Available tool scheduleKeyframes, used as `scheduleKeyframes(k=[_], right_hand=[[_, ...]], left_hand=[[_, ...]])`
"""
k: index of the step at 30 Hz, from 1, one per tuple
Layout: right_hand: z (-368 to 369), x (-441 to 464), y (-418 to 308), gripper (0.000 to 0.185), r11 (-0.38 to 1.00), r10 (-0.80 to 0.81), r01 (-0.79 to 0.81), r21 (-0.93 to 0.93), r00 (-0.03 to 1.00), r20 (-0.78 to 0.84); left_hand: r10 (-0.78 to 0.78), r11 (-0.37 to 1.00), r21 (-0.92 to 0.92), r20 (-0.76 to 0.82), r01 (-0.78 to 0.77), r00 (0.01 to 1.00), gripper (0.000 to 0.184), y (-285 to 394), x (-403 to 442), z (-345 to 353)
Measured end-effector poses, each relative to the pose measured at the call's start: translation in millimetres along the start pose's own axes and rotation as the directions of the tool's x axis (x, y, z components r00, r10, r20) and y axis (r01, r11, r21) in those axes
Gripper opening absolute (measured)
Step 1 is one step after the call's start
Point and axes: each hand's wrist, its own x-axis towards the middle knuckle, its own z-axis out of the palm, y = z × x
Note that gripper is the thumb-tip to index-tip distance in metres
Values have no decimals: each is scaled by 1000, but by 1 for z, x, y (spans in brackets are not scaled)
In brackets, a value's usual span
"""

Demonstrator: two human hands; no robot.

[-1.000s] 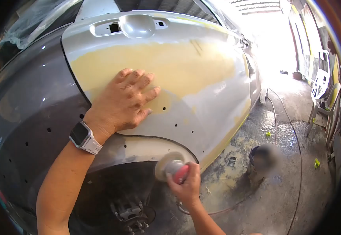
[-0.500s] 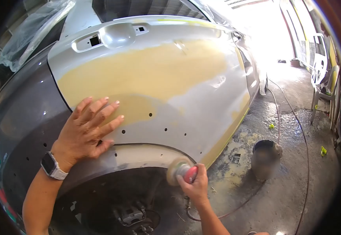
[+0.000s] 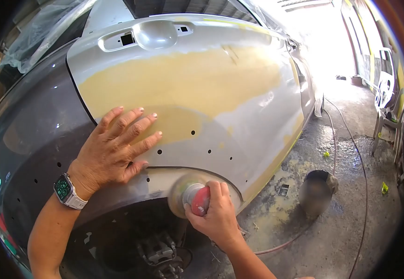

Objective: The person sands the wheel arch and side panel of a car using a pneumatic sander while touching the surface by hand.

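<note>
My right hand (image 3: 218, 216) is closed round the red body of an air sander (image 3: 201, 201). Its round pad, blurred, lies against the pale wheel-arch edge (image 3: 157, 174). Fingers spread, my left hand (image 3: 118, 148) rests flat on the car door (image 3: 257, 114), near the gap to the dark grey panel (image 3: 30, 125). A watch with a light strap (image 3: 68, 191) is on my left wrist. Yellowish filler (image 3: 178, 83) covers a broad patch of the silver door. Several small dark holes follow the arch above the sander.
Below the arch is a dark wheel well with a brake caliper (image 3: 157, 251). A dark bucket (image 3: 315, 193) stands on the stained, wet floor (image 3: 346, 204). Hoses (image 3: 363, 186) run across it. White plastic chair (image 3: 384, 102) at the right wall; clear plastic sheeting (image 3: 39, 37) at upper left.
My right hand has moved the sander leftward and slightly up along the arch edge. My left hand stays flat on the door. The whole view has shifted slightly.
</note>
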Motion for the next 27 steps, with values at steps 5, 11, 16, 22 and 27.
scheduleKeyframes(k=[5, 11, 16, 22, 27], right_hand=[[-7, -11, 39, 58, 996, 63, -67, -62, 995, -75], [-10, -8, 31, 58, 998, 44, -46, -32, 998, -43], [-13, -6, 31, 59, 995, 76, -77, -62, 997, -23], [-16, -8, 37, 56, 996, 63, -64, -55, 998, -25], [-5, 6, -9, 53, 999, -42, 43, -7, 998, 47]], left_hand=[[1, 1000, -25, -16, -2, 1000, 69, -2, 0, 2], [10, 999, -30, -20, -11, 1000, 66, -1, 2, 2], [7, 999, -42, -13, -8, 1000, 65, -1, 1, 1], [10, 1000, 0, -2, -10, 1000, 60, 1, 3, -2], [14, 1000, 2, -28, -14, 1000, 60, 1, 3, 0]])
